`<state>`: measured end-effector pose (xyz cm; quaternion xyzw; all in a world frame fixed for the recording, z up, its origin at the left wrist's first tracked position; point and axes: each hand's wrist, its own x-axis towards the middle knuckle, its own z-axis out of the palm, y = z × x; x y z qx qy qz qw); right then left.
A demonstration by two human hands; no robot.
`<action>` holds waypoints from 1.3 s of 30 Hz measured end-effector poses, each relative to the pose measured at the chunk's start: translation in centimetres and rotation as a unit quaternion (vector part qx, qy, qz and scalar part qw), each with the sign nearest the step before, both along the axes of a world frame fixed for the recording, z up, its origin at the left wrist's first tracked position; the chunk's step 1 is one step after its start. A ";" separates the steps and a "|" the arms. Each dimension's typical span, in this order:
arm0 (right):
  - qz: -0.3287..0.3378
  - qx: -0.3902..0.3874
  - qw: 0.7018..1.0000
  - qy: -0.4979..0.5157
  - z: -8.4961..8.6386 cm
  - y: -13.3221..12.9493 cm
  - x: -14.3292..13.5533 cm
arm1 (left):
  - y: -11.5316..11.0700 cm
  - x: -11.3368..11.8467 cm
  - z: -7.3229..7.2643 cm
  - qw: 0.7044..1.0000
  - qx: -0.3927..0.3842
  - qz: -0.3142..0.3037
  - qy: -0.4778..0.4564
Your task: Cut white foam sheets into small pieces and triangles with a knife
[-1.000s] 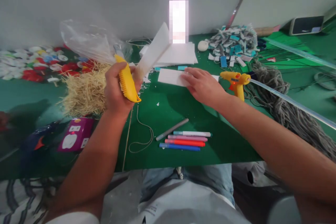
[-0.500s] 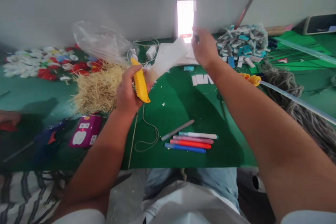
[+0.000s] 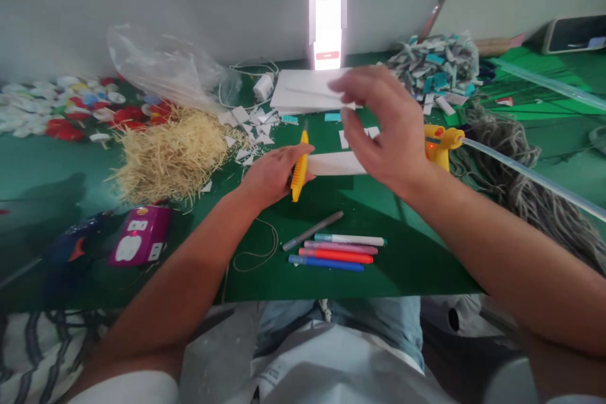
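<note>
My left hand (image 3: pixel 272 177) is closed around a yellow utility knife (image 3: pixel 300 170), its blade end pointing away from me. The same hand also grips one end of a white strip of board (image 3: pixel 337 163), which lies level just above the green table. Over the strip's far right end hovers my right hand (image 3: pixel 391 132), thumb and fingers apart, holding nothing I can see. It hides that end of the strip and part of some small white pieces (image 3: pixel 343 139) behind it. Beyond both hands lies a stack of white sheets (image 3: pixel 293 96).
A lit phone (image 3: pixel 327 25) stands against the wall. Left are white scraps (image 3: pixel 253 126), straw (image 3: pixel 165 154) and a purple box (image 3: pixel 142 237). Several markers (image 3: pixel 336 252) lie in front. At right are a yellow glue gun (image 3: pixel 440 142), grey yarn (image 3: pixel 511 158) and a heap of cut pieces (image 3: pixel 442 69).
My left hand has brought the knife and white strip down and to the right, turning the strip level. My right hand has drawn back from the phone, and its fingers have spread.
</note>
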<state>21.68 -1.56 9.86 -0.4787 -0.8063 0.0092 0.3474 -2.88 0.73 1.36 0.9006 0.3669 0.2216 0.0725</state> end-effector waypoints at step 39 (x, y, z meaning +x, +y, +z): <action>0.129 -0.105 0.971 -0.172 -9.1 -1.3 3.5 | -3.9 1.3 0.4 0.977 0.046 0.127 -0.167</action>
